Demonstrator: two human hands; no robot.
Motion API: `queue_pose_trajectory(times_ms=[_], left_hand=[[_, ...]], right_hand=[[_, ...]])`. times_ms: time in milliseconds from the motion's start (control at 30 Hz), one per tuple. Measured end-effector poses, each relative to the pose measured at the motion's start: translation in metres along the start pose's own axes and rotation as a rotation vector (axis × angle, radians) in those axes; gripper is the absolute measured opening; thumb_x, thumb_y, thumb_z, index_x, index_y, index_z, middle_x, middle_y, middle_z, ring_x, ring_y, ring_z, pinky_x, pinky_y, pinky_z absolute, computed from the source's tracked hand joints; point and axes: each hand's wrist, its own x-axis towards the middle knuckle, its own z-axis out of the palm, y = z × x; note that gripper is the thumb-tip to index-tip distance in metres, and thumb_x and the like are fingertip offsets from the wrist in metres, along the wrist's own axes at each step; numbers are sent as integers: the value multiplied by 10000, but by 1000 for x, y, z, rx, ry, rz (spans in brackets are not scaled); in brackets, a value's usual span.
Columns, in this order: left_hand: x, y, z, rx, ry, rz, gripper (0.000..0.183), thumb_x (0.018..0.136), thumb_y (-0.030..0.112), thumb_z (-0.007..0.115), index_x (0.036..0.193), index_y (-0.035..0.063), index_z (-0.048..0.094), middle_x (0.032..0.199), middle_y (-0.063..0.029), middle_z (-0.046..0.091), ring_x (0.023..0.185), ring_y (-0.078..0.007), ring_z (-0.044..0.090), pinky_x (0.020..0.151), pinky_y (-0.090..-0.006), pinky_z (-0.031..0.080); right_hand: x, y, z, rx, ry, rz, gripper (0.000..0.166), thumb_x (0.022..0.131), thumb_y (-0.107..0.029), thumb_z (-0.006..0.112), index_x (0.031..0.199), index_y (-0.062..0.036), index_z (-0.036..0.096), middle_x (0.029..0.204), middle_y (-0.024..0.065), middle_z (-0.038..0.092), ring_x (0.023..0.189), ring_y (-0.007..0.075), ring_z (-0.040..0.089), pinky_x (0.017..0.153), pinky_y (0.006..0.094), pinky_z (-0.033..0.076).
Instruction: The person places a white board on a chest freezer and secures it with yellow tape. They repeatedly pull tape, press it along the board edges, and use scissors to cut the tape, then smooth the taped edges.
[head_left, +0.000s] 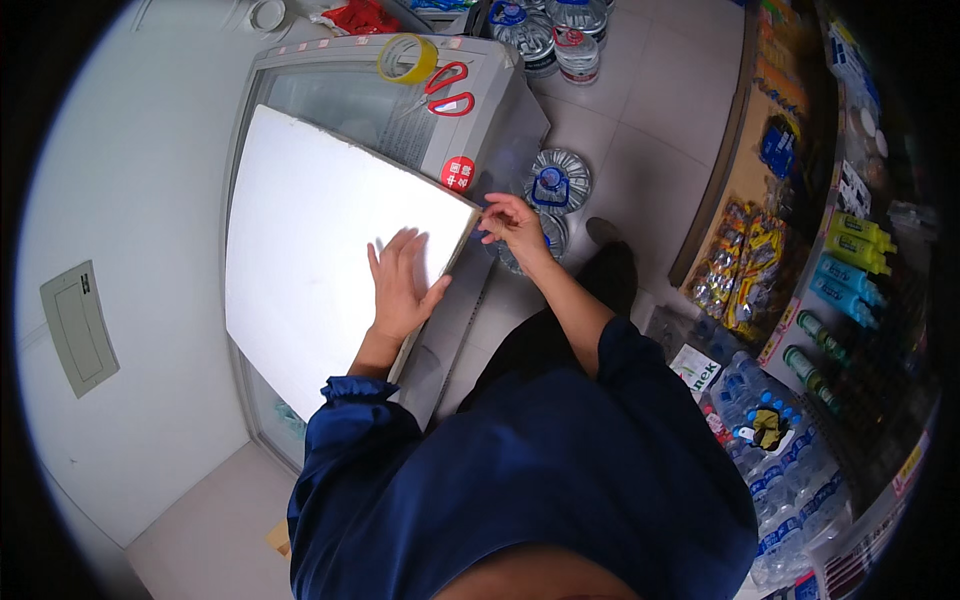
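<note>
A large white board (322, 225) lies across the glass top of a grey chest freezer (491, 82). My left hand (401, 289) rests on the board near its near edge, with the fingers spread. Just off the board's right corner is my right hand (517, 229), its fingers apart and slightly curled; whether a fingertip touches the corner I cannot tell. Red-handled scissors (448, 90) and a roll of yellow tape (407, 58) lie on the freezer beyond the board. A round red sticker (457, 173) is on the freezer beside the board's edge.
Large water bottles (559, 180) stand on the floor beside the freezer, and several more (525, 37) at the top. Shelves with packaged goods (742, 262) line the right side. Wrapped packs of water bottles (780, 480) are at lower right. A white wall (142, 187) borders the freezer.
</note>
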Motion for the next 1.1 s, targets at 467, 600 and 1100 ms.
queue_pose_trajectory(times_ms=[467, 600, 1100], left_hand=[[90, 15, 28, -13, 62, 130, 256, 734, 226, 674, 959, 120, 612, 1081, -37, 573, 1105, -256, 503, 1071, -598, 138], [92, 15, 32, -33, 72, 98, 228, 732, 233, 684, 920, 124, 615, 1005, -19, 589, 1052, -241, 517, 1077, -578, 135], [94, 17, 33, -139, 91, 40, 504, 692, 174, 706, 1135, 73, 486, 1094, -87, 558, 1057, -285, 522, 1095, -576, 102]], right_hand=[[1, -15, 10, -24, -6, -71, 153, 796, -6, 718, 911, -14, 617, 887, 35, 625, 784, 86, 595, 608, 222, 522], [6, -14, 9, -8, -5, -109, 120, 803, -8, 711, 888, -11, 626, 875, 30, 626, 787, 87, 597, 597, 222, 521], [20, -47, 9, 80, -192, 372, 149, 901, -204, 630, 962, -81, 573, 904, 11, 576, 817, 118, 593, 664, 293, 534]])
